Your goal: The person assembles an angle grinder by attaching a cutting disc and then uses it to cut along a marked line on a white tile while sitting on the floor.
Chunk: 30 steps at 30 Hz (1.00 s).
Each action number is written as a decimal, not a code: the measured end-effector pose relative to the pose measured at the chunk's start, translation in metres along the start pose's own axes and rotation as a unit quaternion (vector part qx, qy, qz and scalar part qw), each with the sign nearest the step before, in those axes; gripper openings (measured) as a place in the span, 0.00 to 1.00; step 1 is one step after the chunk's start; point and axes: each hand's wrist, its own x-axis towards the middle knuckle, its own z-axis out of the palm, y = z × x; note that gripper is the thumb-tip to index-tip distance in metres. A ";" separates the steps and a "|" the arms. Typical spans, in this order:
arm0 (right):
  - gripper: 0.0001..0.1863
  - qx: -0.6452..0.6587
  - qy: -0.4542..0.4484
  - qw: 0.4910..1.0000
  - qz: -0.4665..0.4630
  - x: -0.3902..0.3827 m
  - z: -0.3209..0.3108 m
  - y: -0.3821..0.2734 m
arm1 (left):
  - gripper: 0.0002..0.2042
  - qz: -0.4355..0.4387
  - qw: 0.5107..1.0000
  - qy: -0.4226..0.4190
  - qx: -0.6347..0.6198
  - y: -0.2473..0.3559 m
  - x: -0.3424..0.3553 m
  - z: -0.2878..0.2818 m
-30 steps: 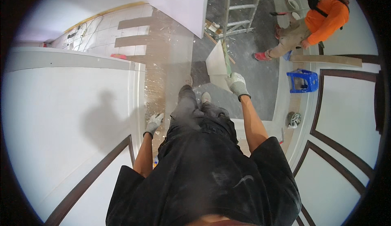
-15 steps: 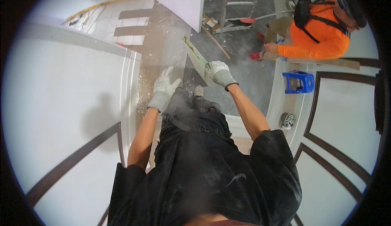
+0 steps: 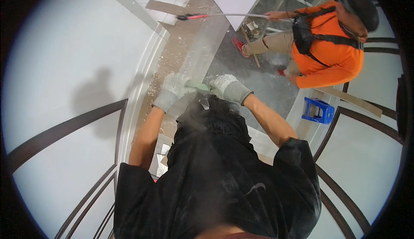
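Note:
Both my hands wear pale grey knit gloves and meet in front of my thighs. A broad scraper blade [image 3: 199, 85] with a green strip along its edge spans between them, foreshortened and partly covered by the gloves. My right hand [image 3: 228, 88] is closed on the strip's right end. Curled at the other end is my left hand [image 3: 169, 91], gripping there, with its fingertips partly hidden. Dust marks my dark trousers just below the blade.
To the right, a person in an orange top [image 3: 332, 51] holds a long pole [image 3: 237, 15] with a red and black head, stretching leftward. Nearby are a blue stool [image 3: 318, 110], a ladder [image 3: 297, 0] and a leaning plank [image 3: 358, 101]. A panelled white wall [image 3: 64, 66] rises at my left.
My right hand has brought the scraper blade down and left, and my left hand has closed on it. The co-worker has stepped leftward and now holds out the pole.

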 end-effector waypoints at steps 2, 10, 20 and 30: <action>0.13 0.001 -0.009 1.000 -0.028 0.008 0.013 -0.021 | 0.28 0.006 0.999 0.048 0.004 -0.012 -0.036 0.015; 0.10 -0.014 -0.041 0.998 -0.053 0.062 0.065 -0.072 | 0.28 -0.074 0.995 0.057 -0.033 -0.040 -0.129 0.067; 0.11 -0.009 -0.082 0.996 -0.035 0.095 0.118 -0.118 | 0.27 -0.126 0.989 0.058 -0.050 -0.077 -0.178 0.114; 0.15 0.034 -0.027 0.996 0.074 0.088 0.123 -0.114 | 0.25 -0.117 0.987 0.085 -0.070 -0.082 -0.161 0.107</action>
